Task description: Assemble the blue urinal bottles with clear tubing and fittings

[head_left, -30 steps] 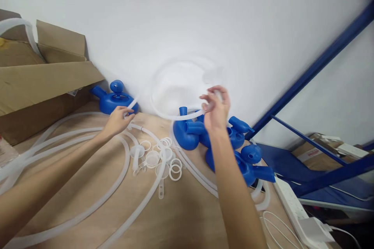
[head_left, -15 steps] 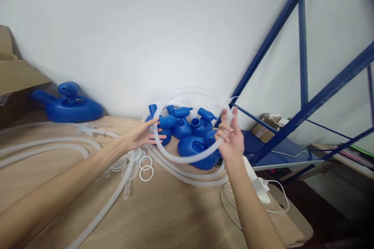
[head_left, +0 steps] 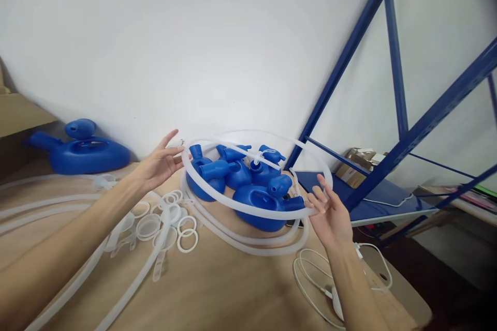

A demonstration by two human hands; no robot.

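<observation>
A translucent white corrugated hose [head_left: 229, 200] lies in a wide loop around and over several blue plastic urinal bottles [head_left: 260, 207]. At the loop's left side is my left hand [head_left: 161, 165], fingers apart, its fingertips against or just beside the hose. My right hand [head_left: 330, 213] is at the right side of the loop, palm up, with loosely spread fingers touching the hose; neither hand is wrapped round it. One hose end crosses above the bottles, near a small clear fitting [head_left: 257, 158]. Another hose coil [head_left: 248, 248] rests on the table below the loop.
Left on the table [head_left: 233, 289] are white rings [head_left: 187, 240], clear caps [head_left: 148, 227] and more hose [head_left: 135, 284]. Another blue bottle [head_left: 89, 155] stands by a cardboard box [head_left: 23, 114]. A white cable [head_left: 310, 295] lies front right, below a blue metal frame [head_left: 349, 46].
The hose loop has come down and widened over the blue bottles. My left hand has moved left and slightly up; my right hand has moved right and down, its fingers loosening.
</observation>
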